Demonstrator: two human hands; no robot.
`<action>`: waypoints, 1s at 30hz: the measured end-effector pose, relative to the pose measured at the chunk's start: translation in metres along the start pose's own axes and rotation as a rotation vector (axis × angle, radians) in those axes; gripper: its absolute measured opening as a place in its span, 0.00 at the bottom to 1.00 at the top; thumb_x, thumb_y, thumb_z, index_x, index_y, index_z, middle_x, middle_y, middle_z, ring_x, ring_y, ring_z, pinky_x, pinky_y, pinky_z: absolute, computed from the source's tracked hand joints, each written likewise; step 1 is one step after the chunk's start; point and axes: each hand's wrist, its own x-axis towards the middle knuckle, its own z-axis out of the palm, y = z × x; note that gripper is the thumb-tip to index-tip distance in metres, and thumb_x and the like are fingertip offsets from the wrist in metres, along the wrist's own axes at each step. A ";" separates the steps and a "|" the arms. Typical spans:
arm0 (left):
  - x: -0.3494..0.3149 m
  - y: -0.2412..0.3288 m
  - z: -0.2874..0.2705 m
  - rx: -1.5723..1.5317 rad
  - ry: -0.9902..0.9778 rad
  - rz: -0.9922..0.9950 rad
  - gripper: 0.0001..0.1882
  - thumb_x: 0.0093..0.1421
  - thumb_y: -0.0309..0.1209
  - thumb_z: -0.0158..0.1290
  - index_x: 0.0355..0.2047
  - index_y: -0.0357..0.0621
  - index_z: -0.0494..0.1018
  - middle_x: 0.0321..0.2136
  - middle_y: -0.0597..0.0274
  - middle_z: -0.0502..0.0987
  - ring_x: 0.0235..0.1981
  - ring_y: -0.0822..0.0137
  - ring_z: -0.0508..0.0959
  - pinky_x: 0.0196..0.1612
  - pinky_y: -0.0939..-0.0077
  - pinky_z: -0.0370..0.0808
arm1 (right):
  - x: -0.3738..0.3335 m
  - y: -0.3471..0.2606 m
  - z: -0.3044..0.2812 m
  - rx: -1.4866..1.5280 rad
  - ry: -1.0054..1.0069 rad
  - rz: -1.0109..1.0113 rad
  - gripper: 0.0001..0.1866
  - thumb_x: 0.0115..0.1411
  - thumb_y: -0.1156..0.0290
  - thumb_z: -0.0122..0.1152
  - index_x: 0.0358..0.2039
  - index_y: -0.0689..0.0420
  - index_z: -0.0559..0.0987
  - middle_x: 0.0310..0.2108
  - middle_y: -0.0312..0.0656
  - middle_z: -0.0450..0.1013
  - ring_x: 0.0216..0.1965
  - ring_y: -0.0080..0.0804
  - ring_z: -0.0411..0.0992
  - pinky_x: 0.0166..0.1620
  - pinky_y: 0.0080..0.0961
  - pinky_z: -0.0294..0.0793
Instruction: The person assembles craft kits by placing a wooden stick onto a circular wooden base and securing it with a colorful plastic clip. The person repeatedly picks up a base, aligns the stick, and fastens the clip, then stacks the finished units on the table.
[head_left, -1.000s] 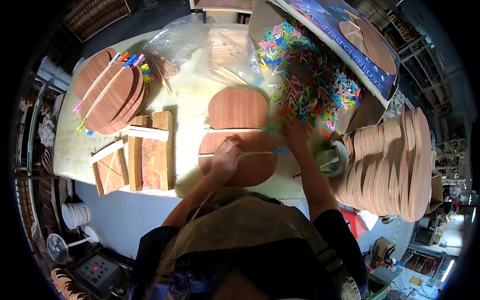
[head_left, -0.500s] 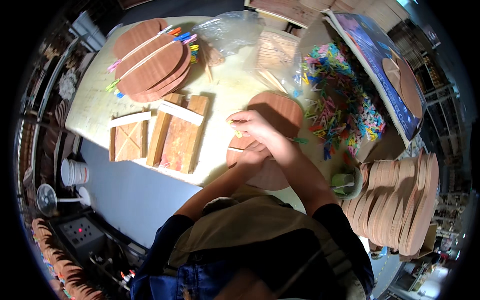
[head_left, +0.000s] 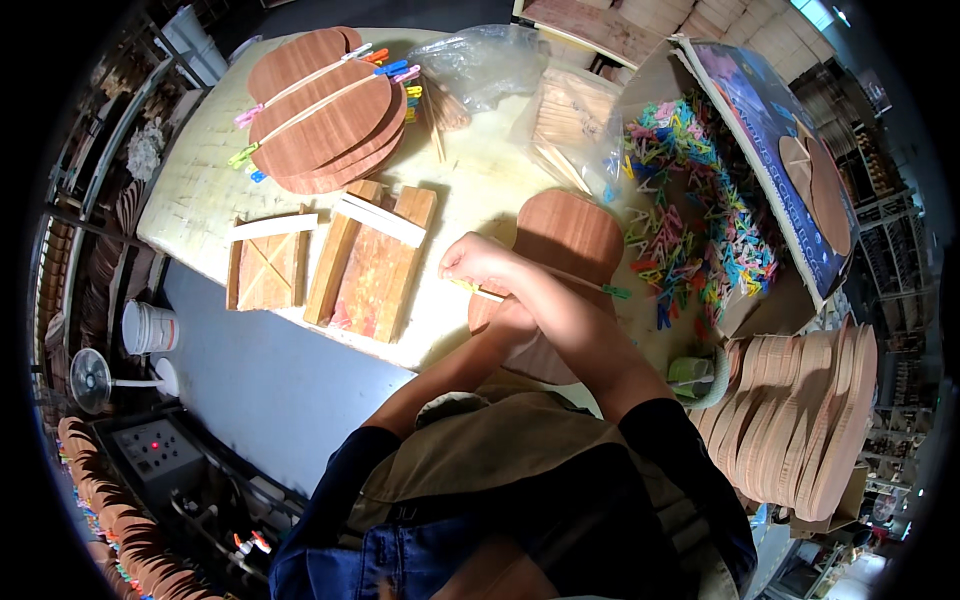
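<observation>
A brown figure-eight wooden panel [head_left: 568, 232] lies on the table in front of me. Across its waist runs a thin wooden strip [head_left: 552, 271], clipped at its right end by a green clothespin [head_left: 616, 291]. At the strip's left end, my right hand [head_left: 476, 262] is closed on a yellow clothespin [head_left: 463, 284]. My right forearm crosses over my left hand [head_left: 515, 325], which rests on the lower part of the panel. The left fingers are mostly hidden beneath that forearm.
Clipped panels [head_left: 320, 125] are stacked at the back left, behind two wooden frames [head_left: 268, 268] [head_left: 365, 275]. A carton of coloured clothespins [head_left: 690, 200] stands to the right, near a bag of strips [head_left: 570, 110], a green cup [head_left: 690, 374] and stacked panels [head_left: 785, 410].
My right hand has moved slightly left and down, bringing the yellow clothespin to the strip's left end. My left hand stays on the panel. The view has shifted a little.
</observation>
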 end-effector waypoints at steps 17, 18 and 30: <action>0.014 0.049 0.002 1.150 -0.324 0.417 0.09 0.54 0.22 0.48 0.35 0.41 0.74 0.37 0.57 0.74 0.46 0.56 0.71 0.48 0.67 0.68 | -0.148 -0.032 -0.056 -0.110 0.523 -0.478 0.18 0.56 0.69 0.59 0.48 0.56 0.75 0.40 0.40 0.75 0.37 0.23 0.71 0.43 0.21 0.70; 0.004 0.057 0.002 1.134 -0.211 0.368 0.09 0.51 0.22 0.50 0.33 0.42 0.74 0.37 0.57 0.74 0.46 0.56 0.71 0.48 0.66 0.69 | -0.194 -0.045 -0.066 -0.115 0.693 -0.534 0.16 0.57 0.72 0.56 0.47 0.53 0.75 0.40 0.37 0.75 0.36 0.18 0.70 0.41 0.18 0.70; -0.092 0.064 -0.025 0.168 0.264 -0.547 0.11 0.57 0.25 0.53 0.40 0.41 0.66 0.34 0.63 0.70 0.35 0.68 0.74 0.36 0.72 0.73 | -0.800 0.134 -0.102 -0.853 1.521 1.405 0.54 0.41 0.31 0.61 0.58 0.61 0.64 0.54 0.53 0.66 0.54 0.45 0.65 0.56 0.39 0.59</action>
